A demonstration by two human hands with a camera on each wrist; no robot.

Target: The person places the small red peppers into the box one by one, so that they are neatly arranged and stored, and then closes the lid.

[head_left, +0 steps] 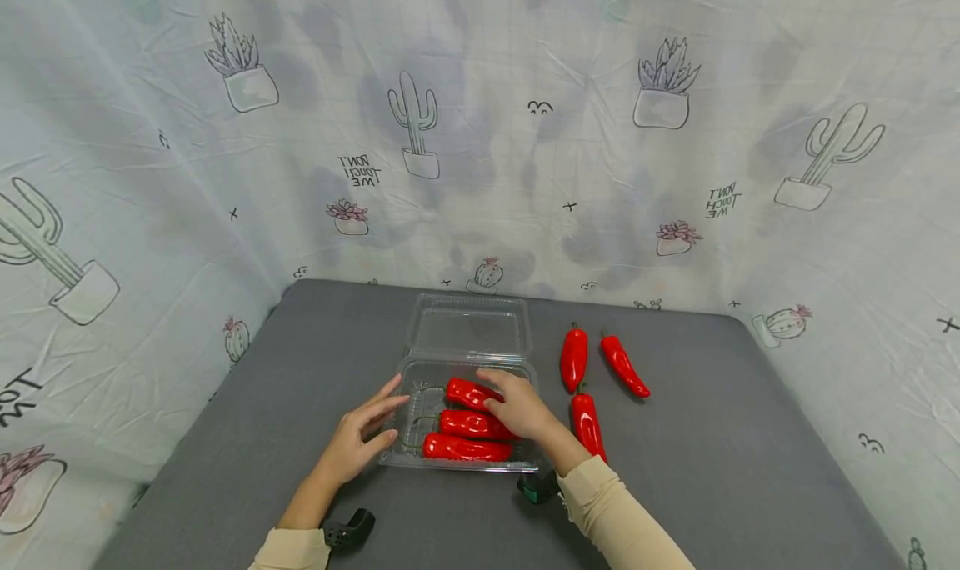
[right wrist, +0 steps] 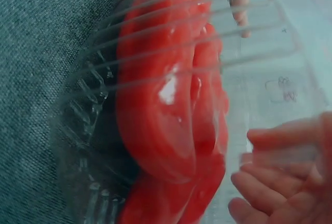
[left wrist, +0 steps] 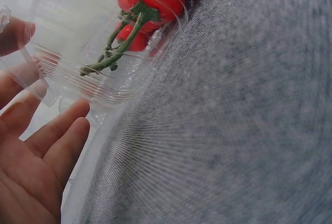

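Observation:
A clear plastic box (head_left: 492, 466) lies with its lid (head_left: 472, 324) folded back, away from me. Inside are three red chili peppers side by side: a near one (head_left: 467, 447), a middle one (head_left: 472, 424) and a far one (head_left: 467, 393). My right hand (head_left: 521, 407) is over the right part of the box, at the far pepper, partly hiding it. In the right wrist view the fingers (right wrist: 264, 190) look loose, with no pepper visible between them and the thumb. At the box's left side is my left hand (head_left: 352, 441), its fingers spread and holding nothing.
To the right of the box, three more red peppers lie on the grey table (head_left: 697, 437): one upright in view (head_left: 573, 357), one slanted (head_left: 625, 366) and one nearer (head_left: 588, 424), beside my right forearm. A cactus-print cloth (head_left: 480, 137) hangs behind the table.

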